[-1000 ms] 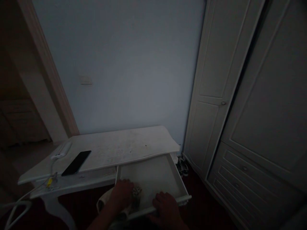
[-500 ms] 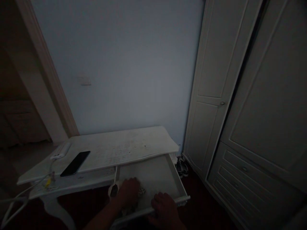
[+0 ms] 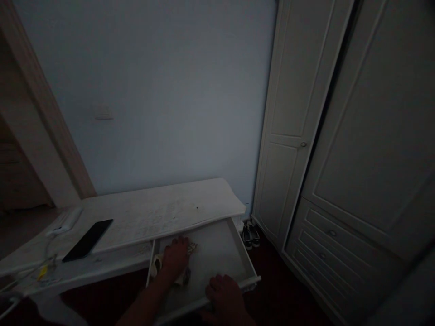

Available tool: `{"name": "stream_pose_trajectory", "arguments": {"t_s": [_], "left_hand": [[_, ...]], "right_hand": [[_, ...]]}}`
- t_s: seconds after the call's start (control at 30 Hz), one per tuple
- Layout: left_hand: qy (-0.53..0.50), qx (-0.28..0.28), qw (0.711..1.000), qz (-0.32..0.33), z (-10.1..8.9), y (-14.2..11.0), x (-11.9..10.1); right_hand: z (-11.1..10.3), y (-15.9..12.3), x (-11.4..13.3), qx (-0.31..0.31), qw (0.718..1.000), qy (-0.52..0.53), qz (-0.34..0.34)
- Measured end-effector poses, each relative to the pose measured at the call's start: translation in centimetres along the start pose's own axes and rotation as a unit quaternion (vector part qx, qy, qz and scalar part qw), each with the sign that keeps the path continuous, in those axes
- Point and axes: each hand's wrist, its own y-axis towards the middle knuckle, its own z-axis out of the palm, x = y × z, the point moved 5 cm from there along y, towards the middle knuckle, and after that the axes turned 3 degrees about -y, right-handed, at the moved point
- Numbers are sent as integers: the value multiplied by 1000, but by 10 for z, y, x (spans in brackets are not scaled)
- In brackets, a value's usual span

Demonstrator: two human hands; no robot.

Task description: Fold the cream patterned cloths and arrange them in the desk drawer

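A white drawer (image 3: 217,249) is pulled out from under the table top. My left hand (image 3: 176,259) is inside it at the left, palm down with fingers bent over a cluster of small things. Just past its fingertips lies a small light, patterned item (image 3: 192,247). Left of the wrist sits a pale round item with a dark middle (image 3: 157,264), partly covered. More small pale and dark pieces (image 3: 185,277) show right of the forearm. What lies under the palm is hidden. My right hand (image 3: 224,293) is closed over the drawer's front edge.
On the white table (image 3: 163,206) lie a black phone (image 3: 87,240) and a white power strip (image 3: 64,222) with a cable. A pair of dark shoes (image 3: 250,234) stands on the floor, right of the drawer. A tall wardrobe (image 3: 288,172) fills the right side.
My left hand has moved farther back in the drawer, with the small things shifted that way too. My right hand stays on the front edge. The view has turned slightly right.
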Motion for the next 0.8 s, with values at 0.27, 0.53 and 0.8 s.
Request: {"name": "stream_pose_trajectory", "arguments": {"t_s": [0.27, 0.53, 0.8], "left_hand": [[-32, 43, 979, 194, 17, -18, -55], [-45, 46, 967, 248, 22, -3, -60], [-75, -25, 992, 99, -4, 42, -87]], "right_hand": [[10, 3, 2, -68, 997, -8, -18], [27, 6, -2, -107, 992, -47, -49], [35, 6, -5, -13, 997, -68, -20]]}}
